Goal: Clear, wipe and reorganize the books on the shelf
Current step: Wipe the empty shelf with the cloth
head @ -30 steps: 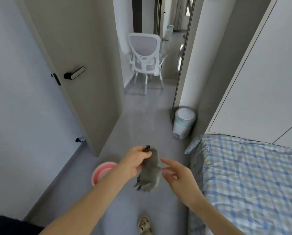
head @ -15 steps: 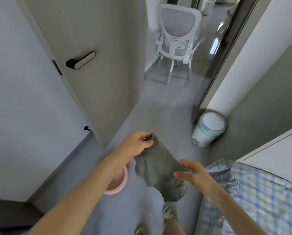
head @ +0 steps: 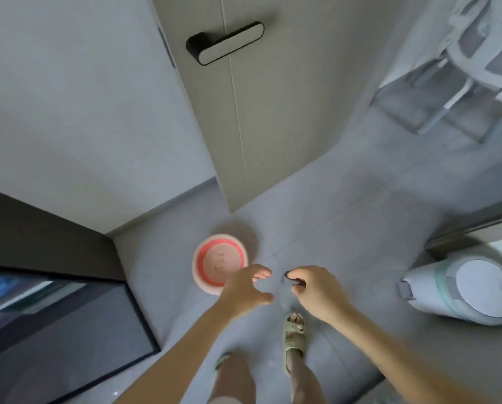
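I look down at the grey floor. My right hand (head: 313, 290) pinches the dark tab of the grey cloth (head: 289, 276); the rest of the cloth hangs below it as a faint blur against the floor. To its left, my left hand (head: 244, 290) is spread and holds nothing, its fingers over the near rim of a pink basin (head: 203, 275) on the floor. No books or shelf are in view.
A white lidded bin (head: 459, 290) stands at the right. A beige door (head: 273, 112) with a black handle (head: 226, 43) is ahead, and a white chair (head: 476, 53) stands beyond it. Dark furniture (head: 54, 330) fills the lower left. My sandalled feet (head: 294, 333) are below.
My left hand has let go of the cloth and spread out, leaving only my right hand holding it. My view has tilted down towards the basin and floor.
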{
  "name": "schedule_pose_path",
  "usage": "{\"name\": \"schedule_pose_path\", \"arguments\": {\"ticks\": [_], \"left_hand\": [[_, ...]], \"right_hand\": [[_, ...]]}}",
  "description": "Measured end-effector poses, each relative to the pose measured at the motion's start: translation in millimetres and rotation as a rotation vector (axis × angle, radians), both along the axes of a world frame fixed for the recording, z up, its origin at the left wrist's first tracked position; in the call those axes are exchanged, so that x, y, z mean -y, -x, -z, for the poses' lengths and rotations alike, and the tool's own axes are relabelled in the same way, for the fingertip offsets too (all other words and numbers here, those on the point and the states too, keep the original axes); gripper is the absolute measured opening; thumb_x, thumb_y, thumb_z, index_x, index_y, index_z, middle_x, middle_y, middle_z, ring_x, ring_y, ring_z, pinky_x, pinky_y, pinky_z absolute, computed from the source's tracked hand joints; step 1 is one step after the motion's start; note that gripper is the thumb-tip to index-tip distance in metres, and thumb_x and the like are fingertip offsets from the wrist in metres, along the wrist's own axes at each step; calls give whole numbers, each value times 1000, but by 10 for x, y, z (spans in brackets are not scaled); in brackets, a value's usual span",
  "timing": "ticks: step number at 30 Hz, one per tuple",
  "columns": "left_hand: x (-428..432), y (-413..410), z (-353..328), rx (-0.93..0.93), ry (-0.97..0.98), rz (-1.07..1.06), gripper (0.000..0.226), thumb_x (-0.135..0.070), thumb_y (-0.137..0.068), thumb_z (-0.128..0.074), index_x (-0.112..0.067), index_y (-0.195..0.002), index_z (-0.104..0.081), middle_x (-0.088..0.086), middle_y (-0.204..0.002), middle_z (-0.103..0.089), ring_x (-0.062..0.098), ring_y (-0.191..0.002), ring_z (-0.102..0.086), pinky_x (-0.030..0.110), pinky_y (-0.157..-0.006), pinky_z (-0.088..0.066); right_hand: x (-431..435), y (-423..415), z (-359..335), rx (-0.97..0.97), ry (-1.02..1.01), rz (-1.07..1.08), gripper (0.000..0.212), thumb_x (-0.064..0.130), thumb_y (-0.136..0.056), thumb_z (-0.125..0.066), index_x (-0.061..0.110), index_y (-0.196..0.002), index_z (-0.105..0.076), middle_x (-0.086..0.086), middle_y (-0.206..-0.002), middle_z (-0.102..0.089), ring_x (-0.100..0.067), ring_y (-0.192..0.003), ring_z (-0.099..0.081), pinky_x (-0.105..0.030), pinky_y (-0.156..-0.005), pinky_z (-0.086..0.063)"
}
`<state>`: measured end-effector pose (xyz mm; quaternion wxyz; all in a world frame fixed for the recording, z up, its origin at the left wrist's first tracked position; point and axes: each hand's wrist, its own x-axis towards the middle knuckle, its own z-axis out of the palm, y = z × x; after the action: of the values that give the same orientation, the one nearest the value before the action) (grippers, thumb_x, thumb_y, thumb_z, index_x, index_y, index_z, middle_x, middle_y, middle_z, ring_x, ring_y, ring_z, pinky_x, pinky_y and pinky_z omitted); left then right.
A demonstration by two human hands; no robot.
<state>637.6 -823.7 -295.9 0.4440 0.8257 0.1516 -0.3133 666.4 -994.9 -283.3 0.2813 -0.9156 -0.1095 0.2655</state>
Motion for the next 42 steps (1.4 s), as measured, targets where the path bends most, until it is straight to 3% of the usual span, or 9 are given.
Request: {"name": "schedule_pose_path", "arguments": {"ticks": [2,6,11,14,19,24,34,38,42], "left_hand": [[117,-11,162,7,-7,56,68,-22,-74,-78,-27,-135,-47,-18,-124,-46,1,-122,-41,11,-93,-28],[160,-159,535,73,-113,-67,57,-32,-77,-71,-36,-130,-50,-18,-124,-58,6,-115,-52,14,-82,-34],[-166,-404,1243,-101,-75,-124,28,-36,-81,-62,-23,-105,-63,0,-104,-68,21,-101,-59,28,-79,-43],[-400,-531,1722,-191,61,-75,30,-45,-60,-57,-33,-87,-54,-1,-91,-62,23,-95,-58,37,-87,-45],[-765,-585,2910,-383,141,-95,13,-24,-85,-64,-15,-91,-56,0,-87,-50,15,-82,-46,29,-71,-33],[-1050,-571,4269,-466,64,-185,33,-31,-85,-65,-15,-69,-41,0,-65,-38,13,-56,-36,25,-54,-27],[-1258,-748,6267,-495,-40,-37,33,-23,-89,-63,-16,-65,-41,-1,-63,-42,13,-58,-39,24,-54,-29],[-1295,-876,6574,-382,-279,-165,11,-19,-91,-54,-14,-99,-48,5,-90,-58,24,-80,-57,26,-58,-39],[-1228,-744,6438,-353,-463,-185,36,-17,-93,-51,-10,-127,-43,12,-115,-58,33,-107,-55,35,-76,-44]], "right_hand": [[-24,-149,154,-68,-68,21,32,3,-80,-54,27,-60,-52,16,-55,-54,-8,-58,-45,-16,-55,-32],[-127,-345,494,-159,-219,114,23,4,-76,-61,2,-58,-48,-13,-54,-42,-13,-52,-30,-32,-54,-27],[-301,-738,1106,-251,-312,214,18,6,-76,-75,23,-73,-71,15,-120,-60,0,-109,-54,-24,-94,-39],[-471,-986,1630,-579,-441,273,10,2,-75,-72,10,-81,-70,4,-114,-68,-8,-105,-62,-27,-94,-44],[-841,-1207,2952,-562,-154,200,23,19,-79,-65,17,-63,-49,4,-57,-44,-13,-58,-41,-31,-63,-29],[-950,-1068,4408,-589,-25,377,30,12,-87,-61,14,-62,-44,1,-59,-41,-13,-57,-39,-28,-57,-28],[-1142,-1027,6454,-660,28,512,19,16,-91,-60,-2,-89,-63,-8,-79,-54,-21,-78,-50,-28,-63,-35],[-1232,-1322,6806,-584,175,264,20,20,-95,-50,12,-78,-54,-7,-80,-56,-23,-84,-50,-30,-64,-36],[-1180,-1360,6654,-535,463,-93,39,28,-99,-41,15,-135,-47,-6,-142,-50,-24,-129,-46,-30,-101,-37]]}}
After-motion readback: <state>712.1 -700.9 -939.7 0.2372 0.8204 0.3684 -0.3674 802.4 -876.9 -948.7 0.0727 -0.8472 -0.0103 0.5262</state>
